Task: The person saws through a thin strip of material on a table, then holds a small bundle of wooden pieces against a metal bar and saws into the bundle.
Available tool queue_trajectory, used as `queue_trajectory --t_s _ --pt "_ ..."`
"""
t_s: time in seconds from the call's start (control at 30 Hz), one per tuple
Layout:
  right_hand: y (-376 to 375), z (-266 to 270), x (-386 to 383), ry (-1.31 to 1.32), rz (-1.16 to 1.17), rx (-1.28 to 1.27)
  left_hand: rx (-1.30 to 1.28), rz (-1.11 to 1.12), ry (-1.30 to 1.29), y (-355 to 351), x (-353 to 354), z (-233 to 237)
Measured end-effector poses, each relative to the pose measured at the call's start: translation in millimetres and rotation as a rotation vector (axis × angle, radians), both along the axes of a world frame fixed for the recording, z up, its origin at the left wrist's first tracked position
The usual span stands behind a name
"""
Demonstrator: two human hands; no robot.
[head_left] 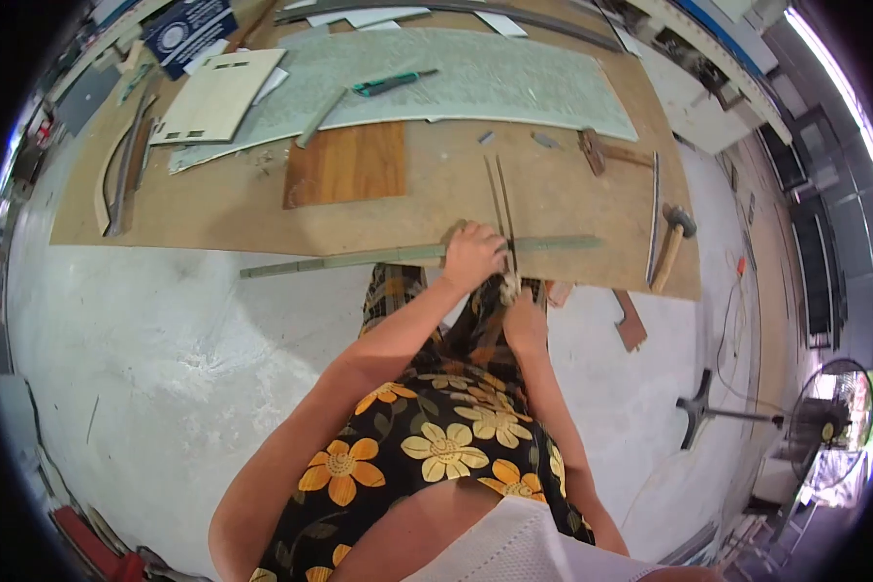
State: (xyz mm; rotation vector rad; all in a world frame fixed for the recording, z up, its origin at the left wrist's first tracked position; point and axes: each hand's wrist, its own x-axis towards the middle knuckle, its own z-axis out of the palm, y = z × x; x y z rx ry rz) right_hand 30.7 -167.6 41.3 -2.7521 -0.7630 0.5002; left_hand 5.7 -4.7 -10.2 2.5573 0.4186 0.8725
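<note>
A long green strip (359, 260) lies along the front edge of the table, its left end jutting past the edge. My left hand (475, 256) is closed over the strip, pressing it down near its middle. My right hand (525, 325) is wrapped around the handle of a thin saw, which looks like a hacksaw (502, 199). Its two narrow parallel bars point away from me and cross the strip just right of my left hand. Whether the blade has cut into the strip cannot be made out.
On the brown table (436, 218) lie a wooden board (347, 165), a pale green sheet (514, 85), a green utility knife (388, 83) and a cream panel (221, 95). Two hammers (594, 153) (673, 242) lie at right. A fan (829, 427) stands on the floor at right.
</note>
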Motion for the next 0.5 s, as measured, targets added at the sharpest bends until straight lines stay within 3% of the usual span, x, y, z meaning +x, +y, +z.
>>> queue_trajectory --t_s 0.13,0.27,0.37,0.5 --pt "-53 -18 -17 0.12 -0.046 -0.022 0.041 0.018 -0.032 -3 -2 -1" --pt "-69 5 -31 0.176 -0.062 -0.029 0.021 0.004 -0.024 -4 -3 4" --pt "-61 3 -25 0.12 -0.138 0.333 0.062 0.019 -0.038 -2 1 -2" --pt "-48 -42 13 -0.121 0.043 0.503 0.131 0.064 0.061 -9 -9 4"
